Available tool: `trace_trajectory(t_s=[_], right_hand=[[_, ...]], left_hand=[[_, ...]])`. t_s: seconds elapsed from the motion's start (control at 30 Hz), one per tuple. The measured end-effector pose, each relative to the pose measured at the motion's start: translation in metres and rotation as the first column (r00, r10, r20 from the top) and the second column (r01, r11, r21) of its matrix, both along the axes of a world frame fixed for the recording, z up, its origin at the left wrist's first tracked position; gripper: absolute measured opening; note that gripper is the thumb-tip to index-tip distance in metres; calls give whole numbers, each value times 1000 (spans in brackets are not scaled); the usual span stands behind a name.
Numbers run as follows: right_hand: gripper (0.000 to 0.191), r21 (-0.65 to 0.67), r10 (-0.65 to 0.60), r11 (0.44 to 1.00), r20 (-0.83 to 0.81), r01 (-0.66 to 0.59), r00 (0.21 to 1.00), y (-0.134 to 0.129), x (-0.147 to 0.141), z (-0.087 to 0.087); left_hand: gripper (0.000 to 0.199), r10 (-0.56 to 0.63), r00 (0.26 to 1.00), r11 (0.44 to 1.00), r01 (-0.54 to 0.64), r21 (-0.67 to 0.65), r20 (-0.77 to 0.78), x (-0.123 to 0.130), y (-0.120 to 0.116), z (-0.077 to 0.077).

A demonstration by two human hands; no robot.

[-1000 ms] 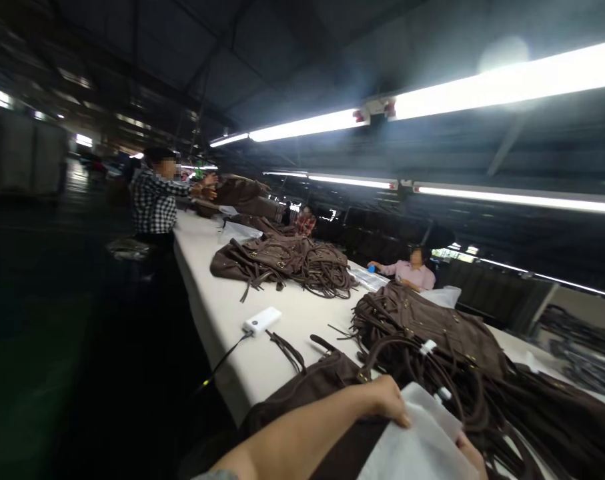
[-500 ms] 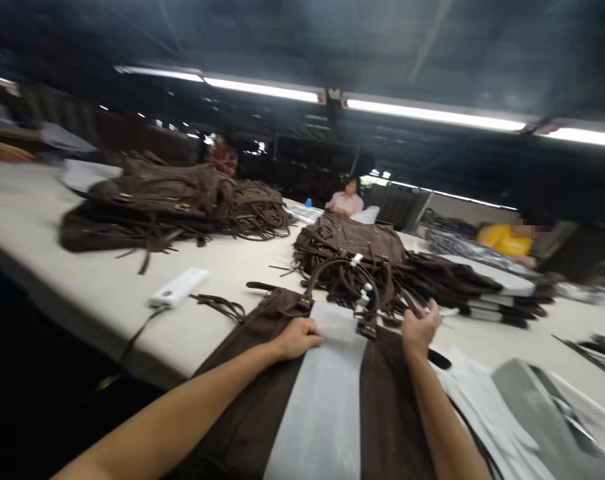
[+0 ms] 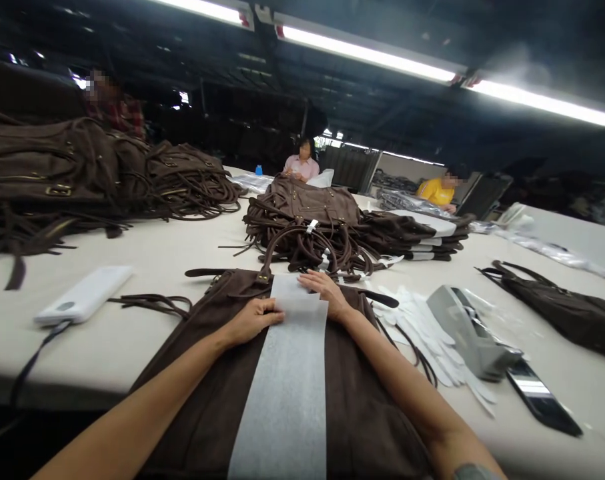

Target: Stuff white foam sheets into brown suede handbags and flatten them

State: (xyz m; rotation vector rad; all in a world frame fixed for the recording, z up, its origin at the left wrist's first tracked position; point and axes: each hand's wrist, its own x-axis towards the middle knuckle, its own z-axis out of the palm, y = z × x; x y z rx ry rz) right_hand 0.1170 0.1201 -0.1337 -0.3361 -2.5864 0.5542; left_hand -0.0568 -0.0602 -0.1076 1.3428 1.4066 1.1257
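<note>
A dark brown handbag [image 3: 207, 393] lies in front of me, its top edge and handle [image 3: 268, 257] pointing away. Down its middle runs a white paper strip [image 3: 287, 387], with a separate edge or fold showing near the top. My left hand [image 3: 255, 320] pinches the strip's left edge between thumb and fingers. Across the strip's upper end, my right hand [image 3: 327, 293] rests with its fingers stretched out, partly covering the bag's top edge. The handle's right end is hidden behind that hand.
Piles of brown bags stand at the left [image 3: 47, 167] and ahead [image 3: 312, 207]. A white power bank [image 3: 85, 293] lies left. At right are white paper strips [image 3: 427, 327], a grey tape dispenser [image 3: 462, 327], a phone [image 3: 542, 397] and another bag [image 3: 557, 300]. Co-workers sit beyond.
My right hand has moved left from the handle area onto the strip's upper end. The left hand stays at the strip's left edge. The view has turned right and tilted down.
</note>
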Motion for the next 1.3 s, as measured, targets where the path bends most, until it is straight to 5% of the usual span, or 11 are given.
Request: trace_trajectory(t_s=[0.17,0.3,0.5,0.7,0.87,1.07,1.3], right_hand=[[28,-204,81,974,-62,-92,995,-7,-3,0],[38,-295,16,955,-99,-45,995,-14,5,-5],[33,-356,165,914,-107,-193,980,-36,21,-3],[24,31,201,979,0,-200,980,-57,23,-6],[28,195,209,959,5,-206,978,-71,25,-13],[18,155,212,966,-6,-208,977,-76,28,-22],[35,-83,253,959,-167,-270,953,-73,44,-7]], left_hand=[[51,88,987,995,-81,-57,134,-2,-1,8],[53,286,933,957,-289,-17,217,-12,-8,22],[55,457,868,882,-470,30,193,-22,-10,44],[55,399,915,917,-399,17,-68,-6,8,37],[34,398,806,904,-426,39,-437,1,21,20],[36,281,641,908,-418,-18,-714,3,39,9],[30,260,588,922,-387,16,-766,2,33,11]])
